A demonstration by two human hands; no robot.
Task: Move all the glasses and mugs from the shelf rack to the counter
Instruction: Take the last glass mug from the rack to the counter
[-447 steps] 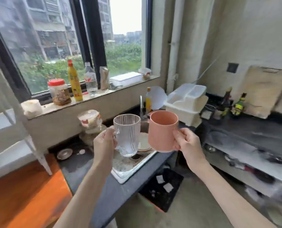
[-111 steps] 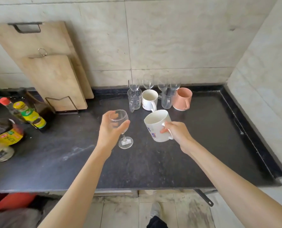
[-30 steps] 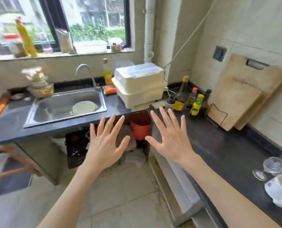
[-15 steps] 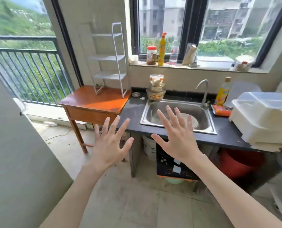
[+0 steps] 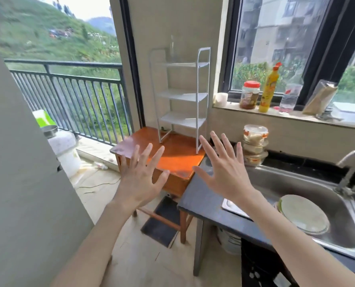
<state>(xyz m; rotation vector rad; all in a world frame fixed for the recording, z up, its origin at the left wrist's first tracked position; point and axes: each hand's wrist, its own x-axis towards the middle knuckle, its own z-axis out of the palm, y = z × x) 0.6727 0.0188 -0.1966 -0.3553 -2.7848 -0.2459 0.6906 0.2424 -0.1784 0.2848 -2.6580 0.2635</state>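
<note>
My left hand (image 5: 140, 179) and right hand (image 5: 224, 172) are raised in front of me, backs toward me, fingers (image 5: 218, 145) spread wide apart and straight, holding nothing. Beyond them, the white rack (image 5: 180, 96) stands upright on the far part of an orange wooden table (image 5: 178, 160), against the wall between the balcony door and the window. A clear glass (image 5: 173, 48) stands on its top shelf, faint against the wall; the two lower shelves look bare. The table touches the left end of the dark tabletop (image 5: 201, 204), which lies under my right hand. To the right, a steel sink (image 5: 296, 189) is set into that tabletop, with a plate (image 5: 303, 214) in it and a tap (image 5: 348, 168) at its far right. Stacked containers (image 5: 255, 143) stand at the far edge, just left of the sink. On the windowsill stand a jar (image 5: 250, 95) and a yellow bottle (image 5: 268, 90).
</note>
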